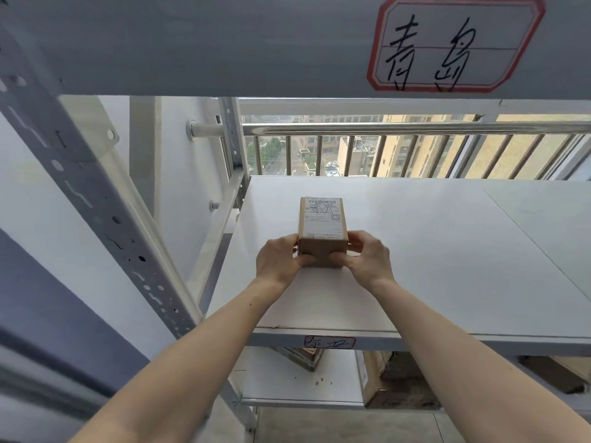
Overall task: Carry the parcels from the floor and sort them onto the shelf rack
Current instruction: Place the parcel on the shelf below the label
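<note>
A small brown cardboard parcel [322, 231] with a white shipping label on top rests on the white middle shelf board [431, 251] of the grey metal shelf rack [105, 199]. My left hand [278, 260] grips its near left corner. My right hand [367, 257] grips its near right corner. Thumbs press the parcel's front face. The parcel lies lengthwise, pointing toward the window, on the left part of the board.
A handwritten red-bordered label [454, 43] is stuck on the upper shelf beam, a smaller label [329, 342] on this shelf's front edge. Several cardboard parcels [393, 382] sit on the lower shelf. A steel railing [383, 127] and window lie behind the rack.
</note>
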A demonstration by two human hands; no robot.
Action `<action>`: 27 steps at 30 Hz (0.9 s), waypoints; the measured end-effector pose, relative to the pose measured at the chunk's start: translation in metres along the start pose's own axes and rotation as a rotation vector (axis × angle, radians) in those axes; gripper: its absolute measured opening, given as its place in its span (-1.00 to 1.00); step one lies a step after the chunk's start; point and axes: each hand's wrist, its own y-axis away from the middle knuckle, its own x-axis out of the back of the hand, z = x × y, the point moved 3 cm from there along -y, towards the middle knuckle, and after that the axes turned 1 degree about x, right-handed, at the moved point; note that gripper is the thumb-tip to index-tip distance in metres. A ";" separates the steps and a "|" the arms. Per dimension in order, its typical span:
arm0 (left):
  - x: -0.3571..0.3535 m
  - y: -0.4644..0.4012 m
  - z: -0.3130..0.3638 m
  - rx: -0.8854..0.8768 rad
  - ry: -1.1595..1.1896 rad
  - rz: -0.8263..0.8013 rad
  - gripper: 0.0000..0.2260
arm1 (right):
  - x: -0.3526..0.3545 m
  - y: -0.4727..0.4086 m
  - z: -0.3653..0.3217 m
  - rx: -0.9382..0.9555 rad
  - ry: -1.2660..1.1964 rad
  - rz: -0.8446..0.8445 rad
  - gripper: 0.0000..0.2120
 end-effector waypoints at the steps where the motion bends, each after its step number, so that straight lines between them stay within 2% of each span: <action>1: -0.001 0.000 0.000 0.000 -0.002 0.001 -0.68 | 0.000 0.000 0.000 -0.003 -0.001 0.000 -0.51; 4: -0.001 0.001 -0.001 0.005 0.003 0.003 -0.65 | -0.002 0.000 0.003 -0.014 -0.004 -0.005 -0.48; 10: -0.002 0.010 -0.006 0.018 0.065 0.026 -0.61 | 0.000 0.015 0.003 -0.040 -0.013 0.028 -0.23; 12: 0.000 0.017 -0.005 0.027 0.100 0.046 -0.50 | -0.001 0.023 0.005 -0.036 -0.001 0.082 -0.23; 14: 0.003 0.026 -0.005 0.054 0.128 0.053 -0.36 | -0.002 0.030 0.007 -0.047 0.014 0.142 -0.26; 15: 0.005 0.030 -0.004 0.059 0.140 0.062 -0.35 | -0.002 0.034 0.007 -0.054 0.016 0.166 -0.28; 19: 0.013 0.049 -0.005 0.059 0.193 0.171 -0.44 | -0.006 0.054 -0.001 -0.024 -0.014 0.280 -0.35; 22: 0.020 0.063 -0.006 0.082 0.258 0.259 -0.48 | -0.013 0.071 -0.013 0.073 -0.027 0.362 -0.49; 27: 0.033 0.088 -0.005 0.063 0.349 0.386 -0.56 | -0.030 0.091 -0.034 0.208 -0.047 0.373 -0.68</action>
